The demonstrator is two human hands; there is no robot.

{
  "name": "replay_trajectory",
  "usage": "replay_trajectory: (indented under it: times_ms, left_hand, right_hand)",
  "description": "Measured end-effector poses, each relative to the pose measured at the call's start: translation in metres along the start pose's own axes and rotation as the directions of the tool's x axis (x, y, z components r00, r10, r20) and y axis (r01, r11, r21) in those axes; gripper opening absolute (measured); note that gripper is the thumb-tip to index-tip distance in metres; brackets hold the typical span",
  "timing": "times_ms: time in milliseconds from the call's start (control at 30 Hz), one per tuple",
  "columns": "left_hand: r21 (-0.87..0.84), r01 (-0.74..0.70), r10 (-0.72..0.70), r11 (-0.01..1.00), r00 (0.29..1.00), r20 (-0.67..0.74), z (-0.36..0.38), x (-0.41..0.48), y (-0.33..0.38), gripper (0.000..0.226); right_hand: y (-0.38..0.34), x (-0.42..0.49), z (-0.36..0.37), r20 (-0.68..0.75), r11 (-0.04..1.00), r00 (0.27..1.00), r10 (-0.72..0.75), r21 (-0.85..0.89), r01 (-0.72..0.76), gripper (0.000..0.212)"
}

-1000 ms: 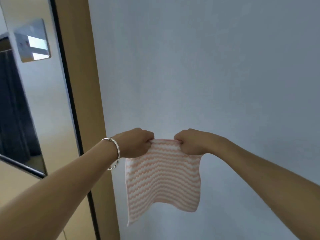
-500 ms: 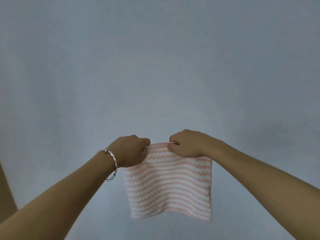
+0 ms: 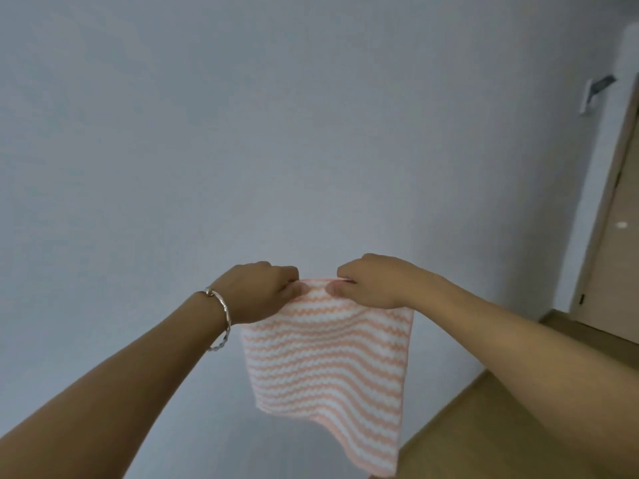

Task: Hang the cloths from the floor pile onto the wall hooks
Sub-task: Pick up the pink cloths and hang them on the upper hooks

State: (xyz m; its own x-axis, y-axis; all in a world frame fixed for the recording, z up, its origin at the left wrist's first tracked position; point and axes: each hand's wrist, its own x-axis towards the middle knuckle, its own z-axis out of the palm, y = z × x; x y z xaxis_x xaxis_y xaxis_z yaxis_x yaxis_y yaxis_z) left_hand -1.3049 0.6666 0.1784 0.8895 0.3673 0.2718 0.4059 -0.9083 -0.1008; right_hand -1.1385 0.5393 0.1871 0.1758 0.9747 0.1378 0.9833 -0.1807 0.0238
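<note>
My left hand (image 3: 257, 292) and my right hand (image 3: 373, 283) each pinch the top edge of the striped cloth (image 3: 328, 361), thumbs on the near face and curled fingers behind it. The fingertips at the back are hidden by the fabric, and the cloth's upper corners are covered by my hands. The two hands are close together, with a short span of hem between them.

The cloth hangs free in the air in front of the wall (image 3: 242, 133); whether it touches the wall cannot be told. Its lowest corner reaches the bottom edge of the view, above the floor (image 3: 466, 420).

A bracelet (image 3: 223, 323) sits on my left wrist. Both forearms are cut off by the frame.

At upper right, a small fixture (image 3: 594, 95) is mounted on the wall beside the door (image 3: 615, 236); it is too small and blurred to identify. The door is cut off at the right edge.
</note>
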Motion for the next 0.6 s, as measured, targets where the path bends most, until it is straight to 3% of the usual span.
replay_trajectory:
  times_ms: [300,467,600]
  left_hand:
    - [-0.02,-0.284,0.282,0.959,0.957,-0.064,0.016,0.168,0.211,0.037]
    - [-0.037,-0.433,0.431,0.901,0.901,-0.048,0.04,0.238,0.319,0.033]
    - [-0.026,-0.528,0.525,0.849,0.848,-0.078,0.056,0.286,0.383,0.034]
  right_hand:
    - [0.233,-0.137,-0.002,-0.088,0.969,0.966,0.245,0.066,-0.24,0.025]
    - [0.33,-0.21,0.001,-0.093,0.918,0.92,0.381,0.157,-0.364,0.012]
    - [0.387,-0.246,0.003,-0.112,0.879,0.878,0.465,0.173,-0.443,0.014]
